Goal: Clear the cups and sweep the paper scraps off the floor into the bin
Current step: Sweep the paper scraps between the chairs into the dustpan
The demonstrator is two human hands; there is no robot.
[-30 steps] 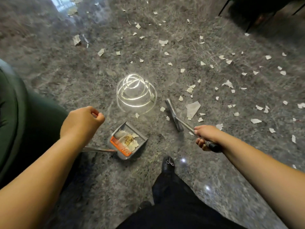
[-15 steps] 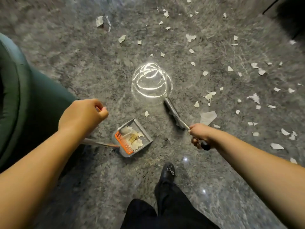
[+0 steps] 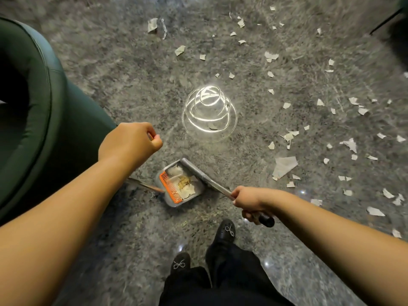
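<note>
At dustpan (image 3: pixel 176 186), broom (image 3: pixel 205 176) slants up-left (head low), gripped by right hand (image 3: pixel 251 200).

I stand in what looks like a lounge or lobby: polished grey marble floor (image 3: pixel 110 89) mirrors a spiral ceiling light (image 3: pixel 208 113) and small spotlights. A dark green upholstered armchair (image 3: pixel 33 102) sits at my left, and thin black furniture legs (image 3: pixel 385 21) show near the far right corner.

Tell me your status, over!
Left hand holds dustpan handle; right hand grips broom. Broom head at pan mouth. Scraps remain right.
</note>
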